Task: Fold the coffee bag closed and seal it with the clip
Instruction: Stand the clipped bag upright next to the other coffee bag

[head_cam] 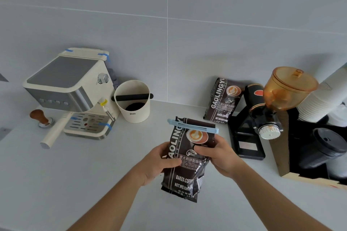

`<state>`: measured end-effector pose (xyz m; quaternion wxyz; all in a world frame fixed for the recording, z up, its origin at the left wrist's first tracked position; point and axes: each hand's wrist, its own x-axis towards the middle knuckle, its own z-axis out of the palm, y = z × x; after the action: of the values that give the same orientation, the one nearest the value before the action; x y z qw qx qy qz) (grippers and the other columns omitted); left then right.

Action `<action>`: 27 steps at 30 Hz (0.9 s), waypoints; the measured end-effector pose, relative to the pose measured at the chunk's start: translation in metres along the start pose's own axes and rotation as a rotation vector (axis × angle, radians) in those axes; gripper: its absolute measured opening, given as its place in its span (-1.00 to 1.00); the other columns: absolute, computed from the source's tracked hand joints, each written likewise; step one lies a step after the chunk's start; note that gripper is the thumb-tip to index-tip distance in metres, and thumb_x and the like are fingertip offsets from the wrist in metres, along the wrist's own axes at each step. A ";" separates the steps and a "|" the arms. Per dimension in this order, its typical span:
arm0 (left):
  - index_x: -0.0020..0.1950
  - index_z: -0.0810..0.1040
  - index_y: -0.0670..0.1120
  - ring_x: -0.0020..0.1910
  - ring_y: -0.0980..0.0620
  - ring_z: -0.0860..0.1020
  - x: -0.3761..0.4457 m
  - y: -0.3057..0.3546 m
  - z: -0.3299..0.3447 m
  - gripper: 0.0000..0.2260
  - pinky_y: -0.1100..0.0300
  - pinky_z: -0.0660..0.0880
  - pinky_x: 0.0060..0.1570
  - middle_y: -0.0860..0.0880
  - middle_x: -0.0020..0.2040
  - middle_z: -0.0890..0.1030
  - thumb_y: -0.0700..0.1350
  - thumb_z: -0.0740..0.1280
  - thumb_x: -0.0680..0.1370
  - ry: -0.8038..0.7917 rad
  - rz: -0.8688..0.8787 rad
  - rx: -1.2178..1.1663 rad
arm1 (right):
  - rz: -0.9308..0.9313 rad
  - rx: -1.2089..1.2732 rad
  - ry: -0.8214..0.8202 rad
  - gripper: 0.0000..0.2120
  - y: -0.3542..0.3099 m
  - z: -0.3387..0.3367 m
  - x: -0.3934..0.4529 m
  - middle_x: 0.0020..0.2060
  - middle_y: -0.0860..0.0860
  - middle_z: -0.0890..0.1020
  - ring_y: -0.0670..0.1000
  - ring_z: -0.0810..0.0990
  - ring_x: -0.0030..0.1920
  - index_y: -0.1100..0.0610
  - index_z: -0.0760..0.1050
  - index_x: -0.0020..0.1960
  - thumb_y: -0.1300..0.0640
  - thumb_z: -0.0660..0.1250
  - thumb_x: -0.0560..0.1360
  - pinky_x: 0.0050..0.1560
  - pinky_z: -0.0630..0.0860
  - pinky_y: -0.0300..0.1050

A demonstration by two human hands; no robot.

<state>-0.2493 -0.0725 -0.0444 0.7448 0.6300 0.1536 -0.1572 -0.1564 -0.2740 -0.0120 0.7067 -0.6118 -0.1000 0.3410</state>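
The coffee bag (189,157) is held upright between both hands: left hand (161,163) and right hand (217,157) grip its sides; the blue clip (193,126) spans its folded top.

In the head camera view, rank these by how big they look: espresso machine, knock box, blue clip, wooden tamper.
1. espresso machine
2. knock box
3. blue clip, long but thin, and nearer the camera, so unsure against the knock box
4. wooden tamper

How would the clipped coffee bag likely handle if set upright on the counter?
Probably floppy: the coffee bag creases where both hands squeeze it. It may tip, since its bottom looks crumpled rather than flat. The glossy film looks slippery, though the clip across the top should keep it shut.
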 end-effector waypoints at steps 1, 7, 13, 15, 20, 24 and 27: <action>0.24 0.52 -0.07 0.17 -0.15 0.61 0.005 0.002 -0.003 -0.53 -0.11 0.53 0.21 -0.13 0.16 0.66 -0.19 0.51 0.35 0.022 0.018 -0.021 | -0.010 -0.002 0.003 -0.55 -0.004 0.000 0.008 0.01 0.19 0.70 0.19 0.68 0.05 0.23 0.55 0.13 0.40 0.52 0.26 0.04 0.61 0.08; 0.20 0.54 -0.10 0.11 -0.18 0.65 0.034 0.022 -0.015 -0.61 -0.08 0.59 0.11 -0.17 0.14 0.67 -0.22 0.50 0.39 0.111 0.068 -0.115 | -0.029 -0.011 0.088 -0.56 -0.019 0.006 0.048 0.06 0.12 0.69 0.11 0.68 0.05 0.10 0.50 0.24 0.37 0.45 0.41 -0.02 0.62 -0.04; 0.16 0.56 -0.07 0.00 -0.07 0.69 0.072 0.042 -0.027 -0.67 0.08 0.63 -0.10 -0.09 0.10 0.68 -0.26 0.49 0.43 0.291 0.155 -0.175 | 0.096 -0.195 0.126 -0.69 -0.016 0.007 0.074 0.09 -0.19 0.62 -0.23 0.63 0.00 -0.35 0.47 0.11 0.06 0.37 0.53 -0.14 0.50 -0.25; 0.17 0.56 -0.05 -0.01 -0.04 0.70 0.086 0.048 -0.030 -0.64 0.11 0.62 -0.13 -0.06 0.08 0.69 -0.26 0.50 0.41 0.313 0.183 -0.185 | 0.127 -0.157 0.119 -0.66 -0.016 0.005 0.085 0.12 -0.18 0.62 -0.16 0.63 0.08 -0.36 0.47 0.11 0.09 0.37 0.53 -0.10 0.53 -0.21; 0.19 0.48 -0.05 0.05 -0.08 0.67 0.127 0.061 -0.035 -0.58 -0.05 0.61 0.02 -0.08 0.10 0.68 -0.29 0.50 0.40 0.369 0.205 -0.235 | 0.147 -0.061 0.195 -0.67 -0.021 -0.004 0.120 0.14 -0.04 0.67 -0.04 0.64 0.13 -0.13 0.50 0.21 0.14 0.39 0.50 0.08 0.52 -0.09; 0.11 0.54 -0.08 -0.03 -0.04 0.70 0.156 0.068 -0.041 -0.67 0.02 0.60 -0.05 -0.10 0.07 0.70 -0.28 0.50 0.41 0.377 0.224 -0.230 | 0.089 -0.030 0.244 -0.60 -0.024 -0.008 0.148 0.13 -0.03 0.67 -0.04 0.66 0.09 -0.13 0.46 0.27 0.22 0.36 0.52 -0.05 0.52 -0.18; 0.09 0.60 -0.02 -0.01 -0.04 0.70 0.174 0.076 -0.044 -0.71 -0.01 0.62 0.00 -0.04 0.02 0.72 -0.24 0.50 0.42 0.391 0.243 -0.202 | 0.064 -0.006 0.271 -0.57 -0.025 -0.012 0.167 0.12 -0.10 0.66 -0.11 0.66 0.05 -0.24 0.45 0.21 0.24 0.36 0.51 -0.02 0.51 -0.18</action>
<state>-0.0609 -0.0238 -0.0583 0.7737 0.5845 0.2328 0.0745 -0.0164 -0.1833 -0.0375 0.7008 -0.6571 0.0148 0.2772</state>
